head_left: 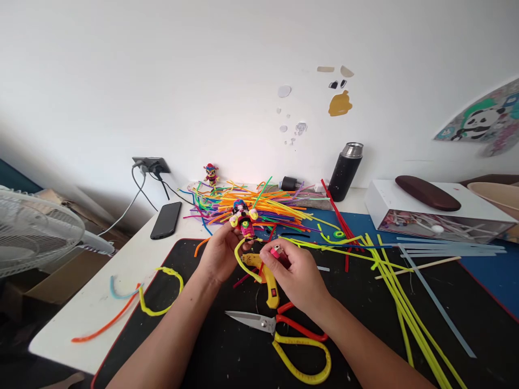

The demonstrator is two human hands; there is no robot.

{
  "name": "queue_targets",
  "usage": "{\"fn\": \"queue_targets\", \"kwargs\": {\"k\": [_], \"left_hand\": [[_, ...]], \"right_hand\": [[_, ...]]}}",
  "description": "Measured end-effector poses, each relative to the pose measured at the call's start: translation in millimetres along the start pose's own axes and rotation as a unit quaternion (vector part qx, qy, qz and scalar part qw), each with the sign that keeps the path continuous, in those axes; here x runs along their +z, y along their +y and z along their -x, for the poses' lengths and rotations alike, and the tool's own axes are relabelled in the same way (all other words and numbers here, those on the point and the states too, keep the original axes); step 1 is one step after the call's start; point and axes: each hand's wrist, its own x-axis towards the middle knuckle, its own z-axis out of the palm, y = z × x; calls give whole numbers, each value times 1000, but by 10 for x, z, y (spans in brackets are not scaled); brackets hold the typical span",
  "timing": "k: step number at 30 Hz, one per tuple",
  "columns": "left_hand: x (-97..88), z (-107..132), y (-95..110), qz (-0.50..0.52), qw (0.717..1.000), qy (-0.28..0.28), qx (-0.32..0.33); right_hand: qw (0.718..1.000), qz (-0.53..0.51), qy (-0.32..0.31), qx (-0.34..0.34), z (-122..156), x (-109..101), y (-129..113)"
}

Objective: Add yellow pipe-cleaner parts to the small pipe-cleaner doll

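Observation:
My left hand (pixel 221 254) is closed around a small pipe-cleaner figure (pixel 243 219) with a pink body, yellow arms and a dark head, held upright above the black mat (pixel 194 346). A yellow pipe cleaner (pixel 243 262) curls down from the figure. My right hand (pixel 295 275) pinches a small pink piece (pixel 275 252) just right of that curl. Under both hands lies a yellow tool, possibly a glue gun (pixel 268 278). Scissors (pixel 284 335) with red and yellow handles lie on the mat in front of my right wrist.
A heap of coloured pipe cleaners (pixel 251 202) lies behind the hands, with long yellow-green ones (pixel 401 292) to the right. A phone (pixel 166 220), a black flask (pixel 344 172), a white box (pixel 438 213), a second small figure (pixel 211 174) and a fan (pixel 36 229) surround the mat.

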Motion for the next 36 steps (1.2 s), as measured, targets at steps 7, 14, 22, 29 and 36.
{"fn": "queue_targets", "kwargs": {"k": [7,14,22,29,36], "left_hand": [[26,12,9,13,1000,-5,15],[29,34,31,2,1000,-20,-14],[-31,-4,-20,-20,997,-65,-47],[-43,-14,-78,-29,994,-94,-45],[-74,-28,-86,-34,990,-119,-63]], "right_hand": [[995,27,-96,10,33,50,-4],[999,-32,-23,23,27,34,-23],[998,-34,45,-10,8,4,-40],[996,-46,64,-30,1,8,-50],[996,-51,68,-26,-13,-3,-26]]}}
